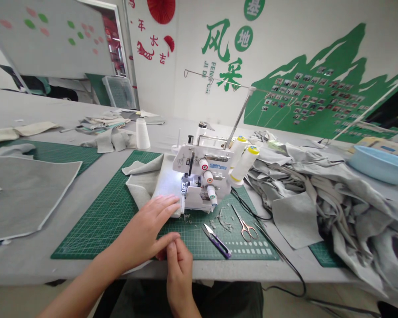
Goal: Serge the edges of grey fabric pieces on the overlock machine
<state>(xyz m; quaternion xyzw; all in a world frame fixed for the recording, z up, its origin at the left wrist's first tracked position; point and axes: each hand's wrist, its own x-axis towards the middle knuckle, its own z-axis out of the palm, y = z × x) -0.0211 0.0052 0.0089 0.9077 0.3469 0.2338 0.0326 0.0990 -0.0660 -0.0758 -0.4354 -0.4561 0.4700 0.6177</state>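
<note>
A white overlock sewing machine (204,172) stands on a green cutting mat (102,221), its lamp lit over the needle area. Grey fabric (141,187) lies at the left of the machine. My left hand (149,227) rests flat with fingers extended on the machine's front left bed and the fabric there, its thumb reaching toward my right hand. Below it, at the mat's front edge, my right hand (180,263) has its fingers bent together against the left thumb; whatever they pinch is too small to make out.
Purple thread snips (217,241) and small scissors (244,224) lie right of my hands, near thread scraps. A large grey fabric heap (345,207) and blue basin (381,163) occupy the right. Grey panels (29,194) lie left; a white thread cone (142,134) stands behind.
</note>
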